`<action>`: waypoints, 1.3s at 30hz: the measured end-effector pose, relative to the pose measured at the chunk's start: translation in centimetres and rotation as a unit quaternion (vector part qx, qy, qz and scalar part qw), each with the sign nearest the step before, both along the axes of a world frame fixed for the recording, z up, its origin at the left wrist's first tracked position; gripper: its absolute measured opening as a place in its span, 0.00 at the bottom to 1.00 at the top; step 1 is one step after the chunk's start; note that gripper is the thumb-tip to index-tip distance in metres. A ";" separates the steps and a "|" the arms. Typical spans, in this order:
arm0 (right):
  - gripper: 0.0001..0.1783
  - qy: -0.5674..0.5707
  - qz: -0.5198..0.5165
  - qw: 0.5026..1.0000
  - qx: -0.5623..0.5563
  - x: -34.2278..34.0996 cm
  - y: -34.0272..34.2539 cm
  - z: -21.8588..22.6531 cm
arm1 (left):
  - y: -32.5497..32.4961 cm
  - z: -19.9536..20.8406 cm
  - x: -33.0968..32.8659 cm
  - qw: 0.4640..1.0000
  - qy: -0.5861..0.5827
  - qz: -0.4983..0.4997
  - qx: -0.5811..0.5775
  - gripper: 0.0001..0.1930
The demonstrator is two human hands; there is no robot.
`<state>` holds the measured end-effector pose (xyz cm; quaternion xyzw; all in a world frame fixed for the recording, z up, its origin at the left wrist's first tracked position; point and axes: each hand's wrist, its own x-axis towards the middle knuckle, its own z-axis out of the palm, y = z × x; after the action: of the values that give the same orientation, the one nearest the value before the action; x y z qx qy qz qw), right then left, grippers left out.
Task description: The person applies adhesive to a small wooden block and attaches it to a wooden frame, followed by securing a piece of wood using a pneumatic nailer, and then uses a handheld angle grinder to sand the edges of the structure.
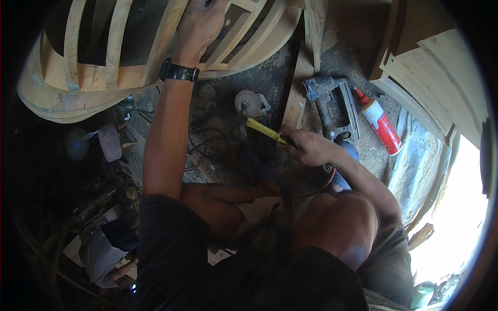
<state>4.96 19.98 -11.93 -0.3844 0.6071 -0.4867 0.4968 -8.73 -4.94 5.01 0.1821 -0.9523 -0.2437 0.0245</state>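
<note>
My left hand [202,31], with a black watch [179,71] at its wrist, is at the upper edge of the view. It appears closed on a slat of the curved wooden frame [119,85]; its fingertips are cut off or hidden. Lower and to the right, my right hand [311,147] is closed round the dark end of a narrow yellow tool [264,130], whose exact kind I cannot make out. The yellow part points left, above the floor. Just beyond that hand lies a worn air nail gun [328,101], beside a red and white glue bottle [382,127] with a red nozzle.
An angle grinder [250,105] lies on the dusty floor among dark cables. A wooden board [296,103] leans near it. More curved wooden pieces [425,78] stand at the right, above a crumpled sheet [415,166]. Another person [101,256] is at the lower left.
</note>
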 end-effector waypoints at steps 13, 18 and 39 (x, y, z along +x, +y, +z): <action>0.16 0.021 -0.223 0.971 -0.087 -9.4 -4.1 8.0 | -2.5 -1.7 0.0 0.978 0.097 -0.032 0.184 0.41; 0.18 0.039 -0.306 0.947 -0.091 -12.0 -7.5 9.1 | -1.0 -1.3 -0.2 0.992 0.083 -0.011 0.097 0.40; 0.17 0.095 -0.275 0.954 -0.076 -10.9 -8.6 8.0 | -0.6 -1.0 -0.7 0.996 0.038 0.023 -0.072 0.36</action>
<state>-5.93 11.36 -3.98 -0.2841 0.6950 -0.6101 0.2531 -9.42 -5.56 3.99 0.1925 -0.9613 -0.1805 0.0788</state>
